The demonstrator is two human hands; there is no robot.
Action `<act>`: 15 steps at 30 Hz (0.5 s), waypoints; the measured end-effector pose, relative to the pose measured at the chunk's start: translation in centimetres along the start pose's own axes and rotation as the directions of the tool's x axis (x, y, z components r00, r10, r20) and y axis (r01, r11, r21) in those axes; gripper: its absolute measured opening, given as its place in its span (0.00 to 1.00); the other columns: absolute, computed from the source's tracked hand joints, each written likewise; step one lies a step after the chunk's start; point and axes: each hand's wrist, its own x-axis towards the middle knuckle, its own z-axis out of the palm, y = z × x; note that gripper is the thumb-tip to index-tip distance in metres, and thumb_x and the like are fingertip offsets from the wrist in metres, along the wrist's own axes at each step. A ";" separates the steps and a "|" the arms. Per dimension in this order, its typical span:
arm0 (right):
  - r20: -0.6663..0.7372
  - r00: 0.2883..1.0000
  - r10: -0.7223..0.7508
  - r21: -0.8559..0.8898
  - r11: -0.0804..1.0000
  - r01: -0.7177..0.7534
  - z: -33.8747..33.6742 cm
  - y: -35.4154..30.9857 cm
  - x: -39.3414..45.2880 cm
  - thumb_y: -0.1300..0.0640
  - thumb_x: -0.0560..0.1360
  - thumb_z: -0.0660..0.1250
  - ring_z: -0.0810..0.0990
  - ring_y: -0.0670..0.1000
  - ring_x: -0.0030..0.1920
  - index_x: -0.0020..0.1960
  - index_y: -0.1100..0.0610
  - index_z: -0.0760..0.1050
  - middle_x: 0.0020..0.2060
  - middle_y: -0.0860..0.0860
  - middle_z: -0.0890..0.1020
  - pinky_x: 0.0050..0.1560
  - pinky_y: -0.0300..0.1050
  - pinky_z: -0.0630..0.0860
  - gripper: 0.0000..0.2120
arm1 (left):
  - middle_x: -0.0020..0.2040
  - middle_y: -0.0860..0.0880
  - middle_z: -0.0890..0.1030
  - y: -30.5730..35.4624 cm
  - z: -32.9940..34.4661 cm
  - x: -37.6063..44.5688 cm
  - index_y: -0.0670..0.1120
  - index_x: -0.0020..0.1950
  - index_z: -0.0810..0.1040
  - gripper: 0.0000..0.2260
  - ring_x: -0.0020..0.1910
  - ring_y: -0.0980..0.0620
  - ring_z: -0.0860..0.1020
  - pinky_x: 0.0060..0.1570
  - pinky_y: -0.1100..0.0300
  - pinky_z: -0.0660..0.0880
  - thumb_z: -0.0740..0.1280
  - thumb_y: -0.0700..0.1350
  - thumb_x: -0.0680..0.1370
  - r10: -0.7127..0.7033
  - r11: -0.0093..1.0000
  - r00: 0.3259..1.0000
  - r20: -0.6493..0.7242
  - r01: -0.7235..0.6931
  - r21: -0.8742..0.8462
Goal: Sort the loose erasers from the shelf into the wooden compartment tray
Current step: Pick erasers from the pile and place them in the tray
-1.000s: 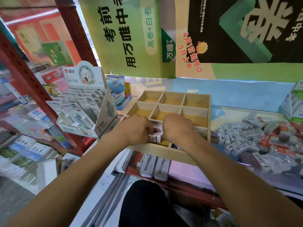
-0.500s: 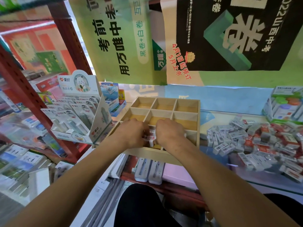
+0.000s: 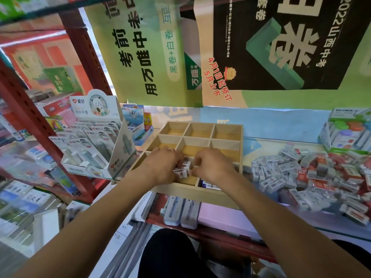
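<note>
The wooden compartment tray stands on the shelf in front of me. Both hands are over its front middle compartment. My left hand has its fingers curled round a small cluster of white-wrapped erasers. My right hand pinches at the same cluster from the right. An eraser with a blue wrapper lies in the front right compartment. A large pile of loose erasers, white and red wrapped, lies on the shelf to the right of the tray. The back compartments look bare.
A white cardboard display box of carded items stands left of the tray, with a blue box behind it. A green-topped box sits at the far right. Red shelf posts rise at left. Two white cases lie below the shelf edge.
The view has tilted up a little. Both hands stay over the front middle compartment, working the erasers between their fingers.
</note>
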 end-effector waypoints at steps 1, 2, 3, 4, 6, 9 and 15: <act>-0.027 1.000 -0.003 0.033 0.999 0.004 -0.3 0.7 -0.3 0.50 0.72 0.73 0.78 0.50 0.45 0.50 0.50 0.80 0.44 0.47 0.80 0.44 0.44 0.75 0.08 | 0.57 0.50 0.78 0.1 0.0 0.0 0.52 0.55 0.75 0.11 0.58 0.48 0.72 0.56 0.56 0.67 0.71 0.50 0.74 0.014 1.000 1.000 -0.017 -0.014 0.016; -0.061 0.998 -0.007 0.068 0.998 0.011 -0.6 1.4 -0.6 0.50 0.71 0.73 0.79 0.50 0.45 0.50 0.50 0.80 0.45 0.48 0.80 0.44 0.44 0.76 0.09 | 0.59 0.50 0.77 0.1 0.1 0.1 0.52 0.56 0.75 0.11 0.60 0.48 0.72 0.57 0.56 0.67 0.70 0.50 0.75 0.030 0.999 0.999 -0.026 -0.029 0.033; -0.094 0.996 -0.012 0.111 0.994 0.023 -0.8 2.2 -1.0 0.50 0.71 0.73 0.79 0.50 0.46 0.50 0.49 0.80 0.45 0.48 0.80 0.45 0.44 0.76 0.08 | 0.60 0.50 0.76 0.1 0.1 0.1 0.52 0.57 0.75 0.12 0.60 0.48 0.71 0.58 0.56 0.67 0.70 0.49 0.75 0.044 0.998 0.999 -0.025 -0.043 0.037; -0.119 0.993 -0.017 0.157 0.987 0.036 -1.1 3.0 -1.4 0.51 0.71 0.73 0.79 0.49 0.45 0.49 0.49 0.81 0.43 0.47 0.80 0.45 0.43 0.76 0.07 | 0.59 0.50 0.76 0.0 0.1 0.2 0.53 0.56 0.75 0.11 0.60 0.47 0.71 0.57 0.56 0.67 0.70 0.49 0.75 0.055 0.998 0.998 -0.017 -0.054 0.027; -0.146 0.989 -0.024 0.221 0.974 0.056 -1.4 4.4 -2.4 0.52 0.71 0.74 0.78 0.46 0.40 0.47 0.48 0.81 0.37 0.44 0.78 0.44 0.41 0.75 0.06 | 0.57 0.51 0.77 -0.4 0.3 0.4 0.55 0.52 0.75 0.09 0.58 0.48 0.72 0.53 0.56 0.69 0.71 0.50 0.74 0.060 0.998 0.998 0.011 -0.060 -0.005; -0.165 0.986 -0.035 0.277 0.957 0.081 -1.9 5.8 -3.5 0.53 0.71 0.74 0.76 0.43 0.34 0.45 0.48 0.81 0.28 0.44 0.75 0.44 0.41 0.75 0.04 | 0.55 0.52 0.77 -1.0 0.5 0.5 0.55 0.50 0.75 0.09 0.56 0.49 0.73 0.52 0.56 0.72 0.72 0.49 0.73 0.079 0.996 0.996 0.046 -0.077 -0.043; -0.206 0.975 -0.085 0.341 0.928 0.153 -2.2 6.1 -4.6 0.54 0.72 0.74 0.77 0.43 0.29 0.42 0.45 0.79 0.27 0.48 0.78 0.39 0.42 0.75 0.05 | 0.56 0.52 0.75 -0.8 0.6 0.7 0.52 0.51 0.76 0.07 0.57 0.52 0.74 0.57 0.56 0.73 0.70 0.44 0.76 0.110 0.983 0.991 0.082 -0.096 -0.155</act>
